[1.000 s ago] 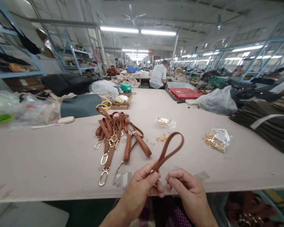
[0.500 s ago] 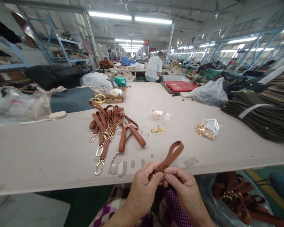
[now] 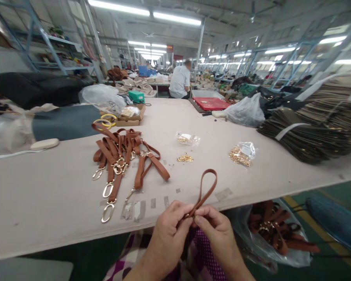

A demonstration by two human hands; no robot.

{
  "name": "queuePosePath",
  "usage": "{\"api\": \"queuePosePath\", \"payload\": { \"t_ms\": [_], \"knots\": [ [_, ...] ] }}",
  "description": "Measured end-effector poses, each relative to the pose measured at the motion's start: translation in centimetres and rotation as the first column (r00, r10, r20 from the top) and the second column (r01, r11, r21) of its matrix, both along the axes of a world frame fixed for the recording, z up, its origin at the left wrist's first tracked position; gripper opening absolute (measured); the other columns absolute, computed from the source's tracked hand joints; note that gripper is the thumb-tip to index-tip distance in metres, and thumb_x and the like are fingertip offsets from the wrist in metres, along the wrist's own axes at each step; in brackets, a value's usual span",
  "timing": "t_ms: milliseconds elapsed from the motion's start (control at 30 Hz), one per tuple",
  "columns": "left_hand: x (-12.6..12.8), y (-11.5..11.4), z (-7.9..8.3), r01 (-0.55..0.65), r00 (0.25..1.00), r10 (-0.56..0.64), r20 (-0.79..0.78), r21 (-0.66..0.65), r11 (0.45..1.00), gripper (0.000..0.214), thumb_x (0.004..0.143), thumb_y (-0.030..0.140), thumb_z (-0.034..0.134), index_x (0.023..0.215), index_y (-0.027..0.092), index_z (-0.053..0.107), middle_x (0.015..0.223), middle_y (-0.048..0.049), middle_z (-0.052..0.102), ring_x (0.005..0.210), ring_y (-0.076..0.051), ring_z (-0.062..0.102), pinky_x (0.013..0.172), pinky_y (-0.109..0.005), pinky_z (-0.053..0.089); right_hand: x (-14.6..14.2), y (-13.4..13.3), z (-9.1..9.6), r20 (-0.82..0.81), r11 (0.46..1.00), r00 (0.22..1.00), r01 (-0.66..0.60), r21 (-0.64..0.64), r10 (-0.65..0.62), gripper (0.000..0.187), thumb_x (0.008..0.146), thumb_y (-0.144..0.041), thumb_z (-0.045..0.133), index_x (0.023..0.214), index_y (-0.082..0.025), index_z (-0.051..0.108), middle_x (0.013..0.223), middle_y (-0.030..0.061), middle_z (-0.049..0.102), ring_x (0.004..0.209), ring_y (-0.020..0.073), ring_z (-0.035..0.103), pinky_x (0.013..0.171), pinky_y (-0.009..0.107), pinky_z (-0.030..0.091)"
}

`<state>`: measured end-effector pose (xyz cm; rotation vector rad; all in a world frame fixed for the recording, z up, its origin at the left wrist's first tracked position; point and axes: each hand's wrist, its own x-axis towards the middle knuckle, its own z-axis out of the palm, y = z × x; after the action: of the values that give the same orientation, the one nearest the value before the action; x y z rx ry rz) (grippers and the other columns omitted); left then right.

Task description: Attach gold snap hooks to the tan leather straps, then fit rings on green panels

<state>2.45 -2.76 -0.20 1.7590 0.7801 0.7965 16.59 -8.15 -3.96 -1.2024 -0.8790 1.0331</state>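
My left hand and my right hand meet at the near table edge, both pinched on the lower end of a looped brown leather strap. The loop stands up over the table edge. What sits between the fingertips is hidden. To the left on the table lies a pile of finished brown straps with gold clasps. Beyond the hands are a small heap of gold hardware and two clear bags of gold parts.
A plastic bag of brown straps hangs below the table at right. Stacked dark material fills the right side. A cardboard box, plastic bags and dark fabric sit at left. A person in a white shirt sits far back.
My hands have drawn back to the table edge and closed together on the strap's end. The view has dropped and swung right, so the bag under the table shows.
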Motion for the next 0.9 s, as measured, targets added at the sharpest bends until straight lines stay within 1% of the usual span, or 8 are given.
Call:
{"api": "queuePosePath", "payload": {
  "t_ms": [167, 333, 433, 533, 600, 700, 767, 900],
  "knots": [
    [-0.2, 0.1, -0.9, 0.105, 0.993, -0.109, 0.055, 0.08, 0.991, 0.032, 0.093, 0.019, 0.05, 0.119, 0.03, 0.065, 0.09, -0.0029, 0.063, 0.085, -0.016, 0.061, 0.076, -0.024, 0.049, -0.5, -0.4, 0.2, -0.162, 0.999, 0.986, 0.032, 0.018, -0.029, 0.028, 0.076, -0.038, 0.073, 0.076, -0.019, 0.052, 0.069, -0.001, 0.062, 0.063, 0.0131, 0.058, 0.064, 0.027, 0.048],
    [0.3, -0.1, -1.3, 0.053, 0.99, -0.057, 0.129, 0.034, 0.998, 0.025, 0.088, 0.022, 0.057, 0.107, 0.028, 0.072, 0.084, -0.0047, 0.065, 0.081, -0.019, 0.062, 0.073, -0.025, 0.05, -0.6, -0.1, 0.5, -0.16, 0.995, 0.985, 0.077, 0.059, -0.067, 0.028, 0.075, -0.037, 0.071, 0.075, -0.021, 0.049, 0.072, -0.0024, 0.058, 0.065, 0.0121, 0.054, 0.062, 0.025, 0.047],
    [1.3, 0.2, -1.1, -0.044, 0.988, 0.05, 0.144, -0.049, 0.998, 0.017, 0.084, 0.03, 0.061, 0.097, 0.026, 0.073, 0.08, -0.0036, 0.065, 0.077, -0.019, 0.062, 0.07, -0.026, 0.05, -0.1, 0.3, 0.7, -0.073, 0.996, 0.994, 0.081, 0.022, -0.079, 0.023, 0.074, -0.032, 0.07, 0.075, -0.021, 0.05, 0.071, -0.0021, 0.059, 0.065, 0.013, 0.054, 0.061, 0.025, 0.046],
    [2.2, 1.1, -1.4, -0.061, 0.991, 0.089, 0.098, -0.264, 0.963, 0.021, 0.085, 0.04, 0.059, 0.093, 0.022, 0.067, 0.069, -0.0005, 0.065, 0.063, -0.016, 0.059, 0.062, -0.024, 0.049, 2.5, 1.3, 1.2, 0.204, 0.996, 0.978, 0.066, -0.051, -0.055, 0.017, 0.079, -0.032, 0.065, 0.078, -0.02, 0.053, 0.071, -0.0012, 0.06, 0.065, 0.0139, 0.056, 0.061, 0.025, 0.046],
    [2.5, 1.7, -1.9, -0.065, 0.99, 0.109, 0.087, -0.401, 0.914, 0.029, 0.086, 0.047, 0.056, 0.096, 0.02, 0.062, 0.068, 0.0004, 0.065, 0.053, -0.014, 0.056, 0.052, -0.022, 0.046, 6.0, 2.4, 1.5, 0.483, 0.99, 0.871, 0.132, -0.043, -0.095, 0.016, 0.085, -0.035, 0.06, 0.083, -0.019, 0.056, 0.075, 0.0006, 0.063, 0.069, 0.0152, 0.059, 0.064, 0.026, 0.048],
    [2.3, 2.4, -2.6, -0.141, 0.977, 0.2, 0.08, -0.462, 0.875, 0.047, 0.082, 0.057, 0.056, 0.111, 0.019, 0.06, 0.073, 0.0004, 0.064, 0.049, -0.012, 0.052, 0.045, -0.021, 0.043, 12.8, 4.6, 1.4, 0.835, 0.936, 0.498, 0.348, 0.055, -0.234, 0.02, 0.09, -0.036, 0.05, 0.098, -0.019, 0.058, 0.087, 0.0046, 0.069, 0.08, 0.0178, 0.065, 0.074, 0.029, 0.051],
    [2.0, 2.8, -2.9, -0.197, 0.968, 0.246, 0.054, -0.452, 0.87, 0.058, 0.081, 0.06, 0.056, 0.122, 0.019, 0.059, 0.065, 0.0024, 0.06, 0.049, -0.011, 0.051, 0.047, -0.021, 0.044, 17.0, 6.2, 1.1, 0.907, 0.908, 0.348, 0.41, 0.082, -0.239, 0.022, 0.09, -0.029, 0.045, 0.103, -0.018, 0.058, 0.095, 0.0084, 0.07, 0.086, 0.0205, 0.066, 0.08, 0.034, 0.051],
    [1.5, 3.8, -3.4, -0.204, 0.977, 0.209, -0.043, -0.483, 0.852, 0.075, 0.078, 0.067, 0.055, 0.135, 0.018, 0.054, 0.052, 0.0043, 0.054, 0.048, -0.011, 0.048, 0.049, -0.02, 0.042, 21.6, 9.1, 0.0, 0.972, 0.921, 0.186, 0.386, 0.06, -0.142, 0.032, 0.085, -0.011, 0.04, 0.108, -0.014, 0.061, 0.105, 0.0138, 0.069, 0.097, 0.0242, 0.063, 0.089, 0.037, 0.046]
  ]
}}
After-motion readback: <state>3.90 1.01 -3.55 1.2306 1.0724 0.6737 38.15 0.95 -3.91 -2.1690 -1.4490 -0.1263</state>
